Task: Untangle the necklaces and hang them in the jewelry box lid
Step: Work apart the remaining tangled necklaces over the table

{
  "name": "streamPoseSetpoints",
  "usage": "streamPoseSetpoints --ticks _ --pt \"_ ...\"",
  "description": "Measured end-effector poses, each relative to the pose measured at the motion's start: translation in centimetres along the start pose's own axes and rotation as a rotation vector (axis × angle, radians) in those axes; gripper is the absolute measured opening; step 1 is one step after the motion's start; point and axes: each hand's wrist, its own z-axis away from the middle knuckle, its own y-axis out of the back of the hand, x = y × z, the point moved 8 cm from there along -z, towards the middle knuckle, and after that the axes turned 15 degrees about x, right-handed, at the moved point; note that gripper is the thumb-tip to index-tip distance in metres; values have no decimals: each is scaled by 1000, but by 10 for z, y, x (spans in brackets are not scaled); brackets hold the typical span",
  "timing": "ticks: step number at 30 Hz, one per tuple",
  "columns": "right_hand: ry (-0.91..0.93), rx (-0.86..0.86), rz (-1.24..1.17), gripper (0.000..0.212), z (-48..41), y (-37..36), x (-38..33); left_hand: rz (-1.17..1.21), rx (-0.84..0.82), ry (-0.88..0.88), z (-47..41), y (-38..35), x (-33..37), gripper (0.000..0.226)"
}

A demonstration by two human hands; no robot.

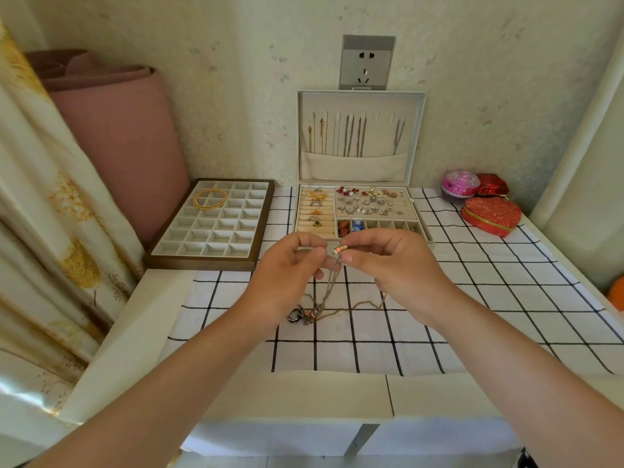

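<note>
Left hand: I see my left hand [290,268] raised above the near-middle of the checked cloth [472,298], thumb and forefinger pinched together on the necklace, the other fingers curled under.
Right hand: my right hand [395,265] is just right of the left at the same height, its thumb and forefinger clamped on the same piece.
Necklace in hand: the necklace [339,249] shows a short beaded section, orange and pale, between the two pinches. Its thin chain drops from there down to the cloth.
Tangle: the rest lies in a knotted tangle [309,312] on the cloth below my left hand, with a dark oval pendant and small beads in it. One strand runs right under my right wrist.
Jewelry box lid: the lid [410,146] stands upright at the far side against the wall. Several chains [353,136] hang in it, their lower ends tucked into its pocket [354,167].
Jewelry box: the open jewelry box [422,221] sits just beyond my hands, holding rings, earrings and small charms.
Tray: a brown-framed compartment tray [202,260] lies left of the box, with a gold hoop [209,198] across its far cells.
Far right: a red heart-shaped tin [491,216], a pink round container [461,185] and a red box [493,185] sit close together.
Wall: a socket [367,62] is above the lid.
Left edge: a curtain [40,197] hangs beside a pink roll [118,130].
</note>
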Motion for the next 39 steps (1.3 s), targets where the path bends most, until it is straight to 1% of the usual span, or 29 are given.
streamPoseSetpoints --ticks 2,4,6,8,12,14,17,19,20,21,22,25,28,29,30,31,33,35,38,39 --pt "-67 -14 -61 16 1 0 0 27 1 -9 -1 1 2 9" --pt "-88 -32 -73 15 1 0 0 26 -1 -29 1 1 4 15" --pt "-79 -53 -47 15 2 -1 0 1 20 -86 1 4 6 15" --pt "-71 -65 -15 16 1 -2 1 -44 40 -168 1 8 10 10" --pt "-7 -83 101 15 -1 -4 2 -215 29 -313 1 14 17 6" --pt "45 -117 181 14 -1 -7 2 -368 27 -450 3 13 24 6" --pt "88 -184 265 14 3 -13 3 -643 66 -792 11 9 36 8" --pt "91 -206 261 16 5 -14 2 -695 61 -936 13 4 36 12" --pt "90 -212 252 17 5 -14 2 -679 43 -957 14 1 34 13" --pt "87 -221 233 20 5 -14 1 -634 22 -929 13 -1 32 15" --pt "74 -234 201 23 5 -14 -1 -566 2 -852 11 -1 29 15" --pt "30 -252 89 32 7 -16 -3 -325 -52 -447 -1 0 13 17" --pt "101 -160 105 24 1 -11 -2 -19 -99 -83 -2 -3 3 21" --pt "118 -137 116 22 -1 -9 -1 29 -96 0 -2 -3 0 21" --pt "127 -127 122 21 -2 -8 0 28 -75 44 -2 -1 -3 20" --pt "129 -121 120 21 -2 -7 0 -20 -35 42 -4 2 -5 20" --pt "133 -102 117 22 -3 -5 0 -219 70 -51 -11 14 -6 20" --pt "98 -83 89 22 -5 -2 -1 -390 130 -126 -18 23 -6 22" --pt "-44 -80 -10 34 -8 1 5 -506 89 -104 -23 29 -11 25" --pt "-70 -69 3 37 -9 3 7 -563 66 -110 -24 30 -11 25"
